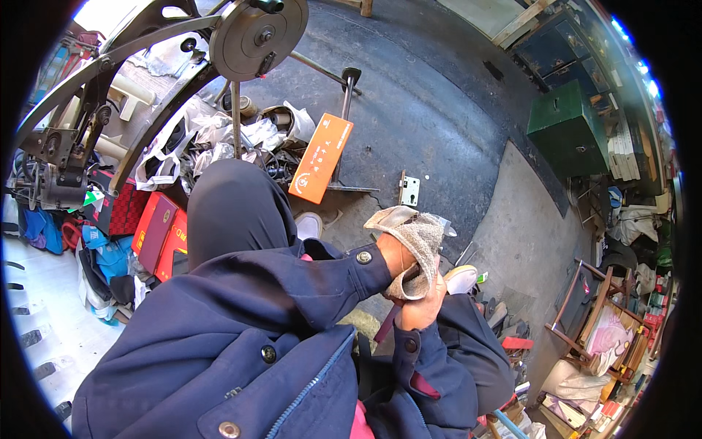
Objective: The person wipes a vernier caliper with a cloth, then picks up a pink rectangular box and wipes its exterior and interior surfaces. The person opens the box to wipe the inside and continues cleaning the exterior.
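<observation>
A beige-grey woven fabric piece point(428, 239), curled like a shoe upper with a pale lining along its edge, is held over my lap between my knees. My left hand point(395, 253) goes into its opening, and the fabric hides those fingers. From below and to the right, my right hand point(424, 309) grips the lower edge, with its fingers wrapped against the cloth. Whether the piece has a sole cannot be made out.
A hand-cranked machine with a large metal wheel point(257, 38) stands at the left. An orange box point(320, 159) and a metal door lock point(409, 189) lie ahead. At the right are a green metal box point(567, 126) and a wooden folding frame point(585, 314).
</observation>
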The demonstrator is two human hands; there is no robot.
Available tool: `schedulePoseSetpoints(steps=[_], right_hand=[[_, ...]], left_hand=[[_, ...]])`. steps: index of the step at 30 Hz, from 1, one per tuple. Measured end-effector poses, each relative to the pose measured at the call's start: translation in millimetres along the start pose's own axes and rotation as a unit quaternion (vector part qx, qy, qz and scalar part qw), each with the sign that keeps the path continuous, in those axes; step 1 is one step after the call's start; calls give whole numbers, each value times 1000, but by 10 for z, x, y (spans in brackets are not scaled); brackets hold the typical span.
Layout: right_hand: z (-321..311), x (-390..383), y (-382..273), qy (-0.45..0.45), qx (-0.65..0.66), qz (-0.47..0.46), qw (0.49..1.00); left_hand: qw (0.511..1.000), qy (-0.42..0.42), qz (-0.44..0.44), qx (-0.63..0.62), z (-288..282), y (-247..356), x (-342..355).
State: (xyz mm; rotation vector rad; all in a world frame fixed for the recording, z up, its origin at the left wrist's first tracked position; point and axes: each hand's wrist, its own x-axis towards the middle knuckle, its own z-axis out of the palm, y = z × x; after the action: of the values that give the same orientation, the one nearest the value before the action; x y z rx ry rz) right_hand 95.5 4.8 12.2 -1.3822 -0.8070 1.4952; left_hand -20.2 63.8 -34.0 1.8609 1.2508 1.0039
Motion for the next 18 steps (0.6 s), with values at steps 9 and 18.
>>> schedulePoseSetpoints(steps=[9,18], right_hand=[[71,-44,-169,36,-48,-8,998],[46,-35,-91,-13,-71,-50,996]], left_hand=[[995,25,38,-92,95,16,-50],[998,52,25,-27,148,-81,68]])
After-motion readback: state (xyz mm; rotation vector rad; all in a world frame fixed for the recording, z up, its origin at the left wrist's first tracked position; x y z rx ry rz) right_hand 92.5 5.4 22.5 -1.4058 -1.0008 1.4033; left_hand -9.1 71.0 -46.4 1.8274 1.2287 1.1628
